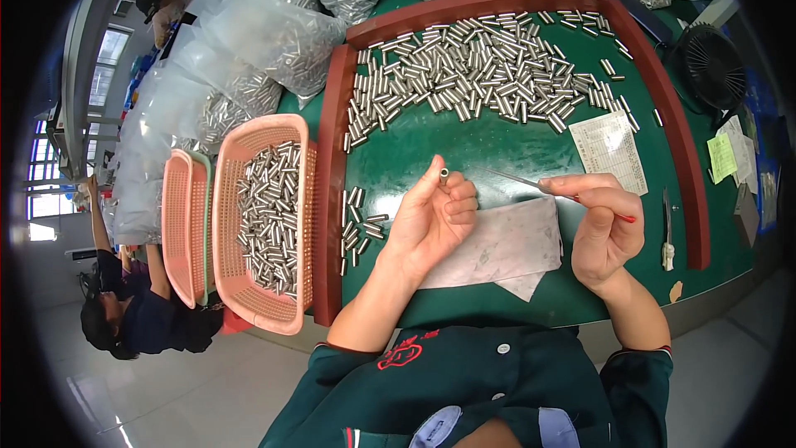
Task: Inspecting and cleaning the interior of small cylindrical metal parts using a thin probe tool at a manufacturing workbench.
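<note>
My left hand [434, 217] is closed, with a short, shiny metal tube [444, 175] pinched at the thumb and its open end showing. In the fingers of my right hand [607, 220] is a thin metal pick [517, 177] with a red end, its tip pointing left toward the tube but apart from it. Below both hands lies a stained pale cloth [518, 241] on the green tabletop [398, 162]. A large heap of similar metal tubes [473, 66] spreads across the far side, and a smaller group [356, 228] lies left of my left hand.
A red-brown raised border [332, 174] edges the work area. Left of it stands a pink basket [308, 282] of tubes. Bags of metal parts [286, 46] line the far left. On the right are a printed sheet [609, 149], a slim bladed tool [667, 228] and a black fan [711, 66]. Two people work leftward.
</note>
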A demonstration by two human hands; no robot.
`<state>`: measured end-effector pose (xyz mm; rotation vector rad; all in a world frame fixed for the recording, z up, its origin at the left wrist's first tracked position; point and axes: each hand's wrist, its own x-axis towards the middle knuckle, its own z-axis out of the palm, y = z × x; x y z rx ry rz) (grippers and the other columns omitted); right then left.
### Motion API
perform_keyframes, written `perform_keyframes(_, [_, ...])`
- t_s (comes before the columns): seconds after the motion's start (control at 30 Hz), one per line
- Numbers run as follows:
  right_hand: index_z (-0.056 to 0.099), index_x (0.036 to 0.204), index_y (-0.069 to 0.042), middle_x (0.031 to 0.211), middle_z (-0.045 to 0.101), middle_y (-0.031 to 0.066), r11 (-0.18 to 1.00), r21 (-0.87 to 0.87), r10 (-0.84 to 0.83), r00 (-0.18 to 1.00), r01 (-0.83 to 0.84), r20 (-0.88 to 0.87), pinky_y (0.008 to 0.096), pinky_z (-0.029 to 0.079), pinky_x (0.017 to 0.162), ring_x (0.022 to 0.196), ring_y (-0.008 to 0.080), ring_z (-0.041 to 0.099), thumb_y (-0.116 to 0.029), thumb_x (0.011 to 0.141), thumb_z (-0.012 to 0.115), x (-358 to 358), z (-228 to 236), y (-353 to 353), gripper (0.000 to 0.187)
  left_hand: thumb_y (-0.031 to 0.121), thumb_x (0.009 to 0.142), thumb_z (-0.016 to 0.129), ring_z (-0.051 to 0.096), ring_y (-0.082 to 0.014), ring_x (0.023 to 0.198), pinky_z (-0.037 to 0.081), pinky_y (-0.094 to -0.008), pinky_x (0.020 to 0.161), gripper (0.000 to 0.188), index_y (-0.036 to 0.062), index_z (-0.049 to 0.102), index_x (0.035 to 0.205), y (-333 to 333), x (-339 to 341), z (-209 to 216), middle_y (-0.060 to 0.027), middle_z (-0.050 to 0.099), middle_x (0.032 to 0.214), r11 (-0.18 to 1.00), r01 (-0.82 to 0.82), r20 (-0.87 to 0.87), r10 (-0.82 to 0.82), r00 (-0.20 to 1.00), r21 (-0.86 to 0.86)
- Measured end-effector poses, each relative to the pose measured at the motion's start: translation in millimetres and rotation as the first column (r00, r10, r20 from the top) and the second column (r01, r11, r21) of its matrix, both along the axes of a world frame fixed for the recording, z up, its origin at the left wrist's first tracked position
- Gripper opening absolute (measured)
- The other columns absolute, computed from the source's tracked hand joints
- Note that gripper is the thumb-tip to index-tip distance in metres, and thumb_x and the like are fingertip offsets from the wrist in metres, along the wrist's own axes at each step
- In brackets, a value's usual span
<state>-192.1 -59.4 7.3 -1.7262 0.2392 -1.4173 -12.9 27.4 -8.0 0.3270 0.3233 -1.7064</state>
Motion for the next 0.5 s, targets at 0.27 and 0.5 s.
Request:
perform_keyframes(0.27, [0.049,0.089,0.003,0.081,0.061,0.021,1.0,-0.02,-0.006,1.0,0.007,0.004,0.0261,0.048,0.057,0.072,0.0245,0.061,-0.009,0.089,0.045,3.1,-0.4,0.9,0.012,0.032,0.09,0.046,0.035,-0.0063,0.053,0.033,-0.0187,0.047,0.033,0.0058,0.041,0.07,-2.3,-3.0,1.8,0.0008,0.037,0.065,0.999,0.0,-0.06,0.002,0.998,0.041])
perform_keyframes(0.5, [0.053,0.086,0.001,0.083,0.062,0.0184,0.997,-0.054,0.047,0.996,-0.052,-0.081,0.0271,0.048,0.056,0.069,0.0229,0.061,-0.006,0.084,0.053,7.0,1.9,4.1,0.007,0.031,0.09,0.046,0.036,-0.0074,0.056,0.035,-0.0185,0.049,0.033,0.0036,0.044,0.072,-2.4,-6.9,1.5,-0.0004,0.039,0.067,0.993,-0.038,0.031,0.035,0.999,0.107])
